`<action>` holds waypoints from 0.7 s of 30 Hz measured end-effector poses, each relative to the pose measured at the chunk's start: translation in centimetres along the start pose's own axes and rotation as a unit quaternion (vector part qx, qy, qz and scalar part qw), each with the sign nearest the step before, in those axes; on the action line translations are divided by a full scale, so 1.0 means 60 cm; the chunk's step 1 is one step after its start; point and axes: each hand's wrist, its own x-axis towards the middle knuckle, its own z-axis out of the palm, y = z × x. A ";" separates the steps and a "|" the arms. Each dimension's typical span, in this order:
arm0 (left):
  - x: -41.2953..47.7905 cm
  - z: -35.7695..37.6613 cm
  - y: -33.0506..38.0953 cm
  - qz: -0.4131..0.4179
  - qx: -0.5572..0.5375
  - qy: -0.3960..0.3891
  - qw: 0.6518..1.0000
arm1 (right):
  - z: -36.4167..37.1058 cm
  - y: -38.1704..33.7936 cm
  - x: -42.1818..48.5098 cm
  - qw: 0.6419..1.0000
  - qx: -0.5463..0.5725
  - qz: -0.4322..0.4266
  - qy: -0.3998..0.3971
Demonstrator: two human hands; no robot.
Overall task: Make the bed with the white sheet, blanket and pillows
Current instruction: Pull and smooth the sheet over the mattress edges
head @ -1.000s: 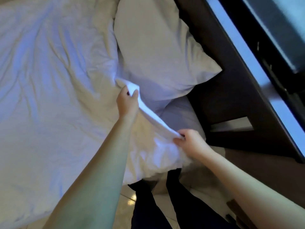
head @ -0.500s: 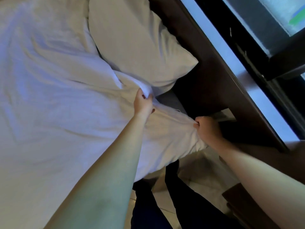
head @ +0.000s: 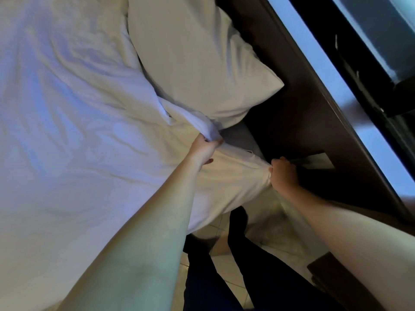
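One white pillow (head: 193, 61) lies at the head of the bed, the only pillow in view. One white blanket (head: 74, 135) covers the mattress, a single spread of creased fabric. Two bare hands are on its near corner: one left hand (head: 203, 150) bunching a fold just below the pillow, one right hand (head: 283, 173) closed on the corner's edge. Two forearms reach in from the bottom of the frame. Two legs in dark trousers (head: 224, 272) stand on the tiled floor (head: 226, 245). One dark wooden headboard (head: 298, 122) runs along the right, and one pale strip of wall (head: 323, 70) lies beyond it
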 end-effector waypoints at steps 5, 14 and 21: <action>-0.011 -0.025 -0.028 -0.039 0.075 -0.019 0.996 | 0.000 -0.005 0.001 1.000 0.002 -0.012 -0.026; -0.066 -0.067 -0.055 -0.017 0.115 0.042 0.992 | -0.041 -0.021 -0.015 0.995 0.060 -0.058 -0.060; -0.152 -0.117 -0.056 0.010 0.171 0.093 0.981 | -0.090 -0.057 -0.057 0.990 0.084 -0.079 -0.078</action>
